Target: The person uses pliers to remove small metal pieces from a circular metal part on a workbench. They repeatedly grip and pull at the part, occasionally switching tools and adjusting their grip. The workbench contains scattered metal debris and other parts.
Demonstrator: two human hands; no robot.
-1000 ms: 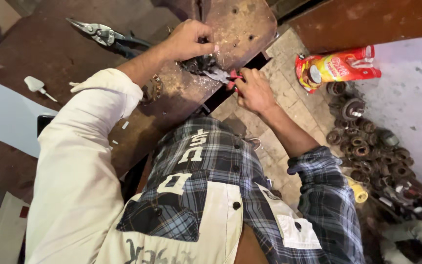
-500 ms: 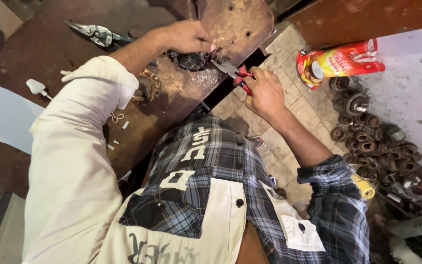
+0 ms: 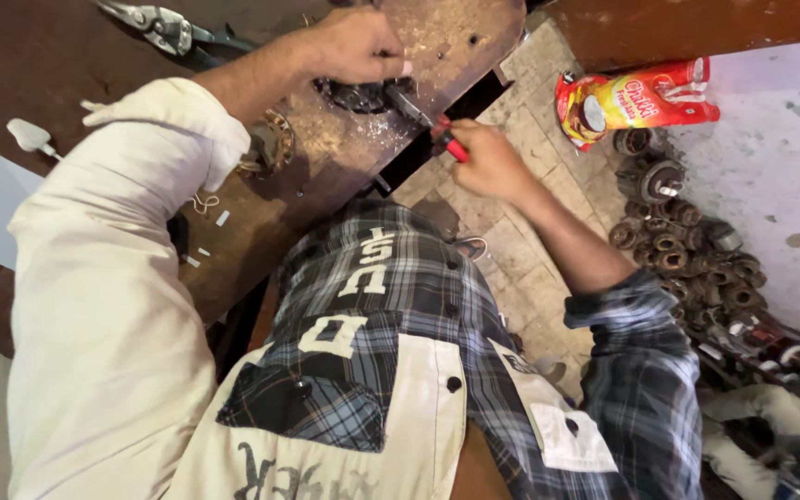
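Note:
My left hand (image 3: 356, 43) presses down on a dark round metal part (image 3: 356, 94) that lies on the worn brown workbench (image 3: 344, 176). My right hand (image 3: 491, 159) grips the red handles of a pair of pliers (image 3: 426, 120). The pliers' jaws reach up to the edge of the round part, right under my left fingers. My plaid shirt and white sleeve fill the lower half of the head view.
Metal snips (image 3: 164, 26) lie at the bench's far left. A small white-handled tool (image 3: 31, 137) rests left of my sleeve. On the floor to the right are a red snack bag (image 3: 636, 97) and a heap of rusty bearings and rings (image 3: 687, 245).
Both hands and the round part appear to have shifted slightly up the bench. The pliers now reach the part from the lower right.

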